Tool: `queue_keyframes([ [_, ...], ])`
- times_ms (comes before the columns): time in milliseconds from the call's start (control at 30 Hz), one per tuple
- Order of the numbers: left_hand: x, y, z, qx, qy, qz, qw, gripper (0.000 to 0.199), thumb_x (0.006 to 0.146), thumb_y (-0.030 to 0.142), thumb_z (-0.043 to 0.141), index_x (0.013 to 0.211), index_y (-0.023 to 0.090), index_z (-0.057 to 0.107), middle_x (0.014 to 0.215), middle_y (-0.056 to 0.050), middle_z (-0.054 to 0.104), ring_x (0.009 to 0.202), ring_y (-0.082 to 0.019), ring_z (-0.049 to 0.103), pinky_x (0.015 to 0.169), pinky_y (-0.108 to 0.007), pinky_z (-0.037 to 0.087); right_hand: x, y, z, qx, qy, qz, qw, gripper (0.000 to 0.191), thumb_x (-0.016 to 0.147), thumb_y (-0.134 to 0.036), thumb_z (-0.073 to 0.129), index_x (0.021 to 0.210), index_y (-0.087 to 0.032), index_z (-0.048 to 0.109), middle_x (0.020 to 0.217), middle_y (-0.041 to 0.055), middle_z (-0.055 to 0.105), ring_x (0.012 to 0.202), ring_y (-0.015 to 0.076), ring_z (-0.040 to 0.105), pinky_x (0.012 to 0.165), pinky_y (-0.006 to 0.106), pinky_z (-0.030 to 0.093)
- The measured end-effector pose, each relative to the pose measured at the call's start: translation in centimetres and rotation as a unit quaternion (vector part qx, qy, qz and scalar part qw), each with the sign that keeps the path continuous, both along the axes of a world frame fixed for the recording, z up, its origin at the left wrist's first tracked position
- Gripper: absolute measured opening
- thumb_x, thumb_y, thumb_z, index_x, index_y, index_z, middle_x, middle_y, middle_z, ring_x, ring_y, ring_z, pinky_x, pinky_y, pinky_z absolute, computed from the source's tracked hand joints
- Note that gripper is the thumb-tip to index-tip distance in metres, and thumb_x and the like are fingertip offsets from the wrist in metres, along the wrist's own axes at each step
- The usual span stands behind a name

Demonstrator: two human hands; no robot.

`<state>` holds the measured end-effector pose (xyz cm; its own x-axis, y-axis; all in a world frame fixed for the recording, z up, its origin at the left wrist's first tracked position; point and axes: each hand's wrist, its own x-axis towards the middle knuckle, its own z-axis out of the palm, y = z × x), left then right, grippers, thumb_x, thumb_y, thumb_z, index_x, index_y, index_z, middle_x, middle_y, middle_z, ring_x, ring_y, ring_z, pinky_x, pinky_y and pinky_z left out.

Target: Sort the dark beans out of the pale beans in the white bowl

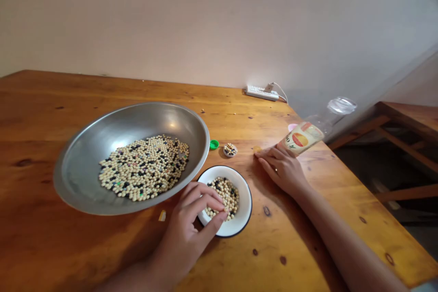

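Observation:
My left hand (195,219) is over a small white enamel bowl (243,219) with a dark rim. Its thumb and fingertips come together above the small round cream and black beans or beads (227,191) inside; what the pinch holds is too small to make out. My right hand (282,166) rests on the table with its fingers stretched out, palm down, near a small amber spot. Just behind it is a tilted container (303,139) with an orange fruit picture, its lower end partly hidden by the hand.
Left of the bowl, a large steel basin (80,178) holds many similar pieces. Behind the bowl are a green cap (214,144) and a small filled cap (230,150). A power strip (262,92) lies by the wall. Clear plastic (342,106) stands near the right edge.

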<state>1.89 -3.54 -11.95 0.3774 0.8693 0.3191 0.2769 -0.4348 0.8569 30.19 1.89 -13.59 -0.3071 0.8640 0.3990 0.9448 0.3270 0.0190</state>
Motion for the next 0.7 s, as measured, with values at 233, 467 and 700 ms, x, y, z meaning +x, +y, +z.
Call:
queue_keyframes([
  [233, -0.02, -0.04, 0.15, -0.003, -0.016, 0.0, 1.0, 0.012, 0.081, 0.014, 0.059, 0.072, 0.021, 0.057, 0.083, 0.001, 0.06, 0.088, -0.015, 0.054, 0.08, -0.028, 0.043, 0.11, 0.13, -0.48, -0.021, -0.042, -0.029, 0.998, 0.04, 0.095, -0.035, 0.035, 0.116, -0.015, 0.063, 0.094, 0.0103, 0.065, 0.09, 0.0243, 0.059, 0.079, 0.036, 0.047],
  [467, -0.04, 0.02, 0.27, 0.001, -0.016, -0.004, 1.0, 0.011, 0.081, 0.014, 0.059, 0.072, 0.02, 0.057, 0.082, 0.0, 0.061, 0.086, -0.015, 0.055, 0.079, -0.028, 0.044, 0.32, -0.09, -0.23, 0.031, -0.015, -0.083, 0.996, 0.041, 0.093, -0.039, 0.037, 0.12, -0.017, 0.06, 0.093, 0.0105, 0.064, 0.085, 0.0249, 0.061, 0.069, 0.036, 0.05],
  [700, 0.06, 0.12, 0.17, 0.01, -0.016, -0.001, 1.0, 0.011, 0.081, 0.014, 0.059, 0.073, 0.021, 0.058, 0.082, 0.0, 0.062, 0.086, -0.015, 0.056, 0.079, -0.028, 0.044, 0.32, -0.14, 0.02, -0.001, -0.01, -0.043, 0.999, 0.036, 0.094, -0.036, 0.038, 0.113, -0.021, 0.065, 0.095, 0.0082, 0.067, 0.091, 0.0236, 0.062, 0.076, 0.035, 0.051],
])
